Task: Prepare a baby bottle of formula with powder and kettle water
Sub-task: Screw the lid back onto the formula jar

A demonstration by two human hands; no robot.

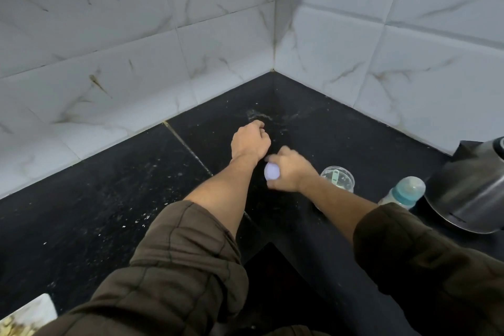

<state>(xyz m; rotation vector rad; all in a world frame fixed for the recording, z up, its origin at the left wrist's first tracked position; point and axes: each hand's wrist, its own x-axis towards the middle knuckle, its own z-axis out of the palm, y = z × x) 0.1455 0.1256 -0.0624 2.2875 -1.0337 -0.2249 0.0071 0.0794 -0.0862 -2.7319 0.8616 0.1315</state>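
Two brown sleeves [174,267] fill the bottom of the view, both forearms reaching out over the black counter [81,226]. The right hand [289,169] is curled round a white round object [272,171], gripping it just above the worktop; the hand is blurred, so what the object is stays unclear. The left hand [251,142] sits further in towards the tiled corner, fingers curled under, right beside a pale smear [257,115] on the stone, and I cannot tell whether it holds anything. Just right of the right wrist stands a clear tub [337,179] with a green scoop [336,176] inside. Next along is the baby bottle [403,192], teal collar, nipple on, lying tilted and untouched. Beside it, at the right edge, is the steel kettle [469,191].
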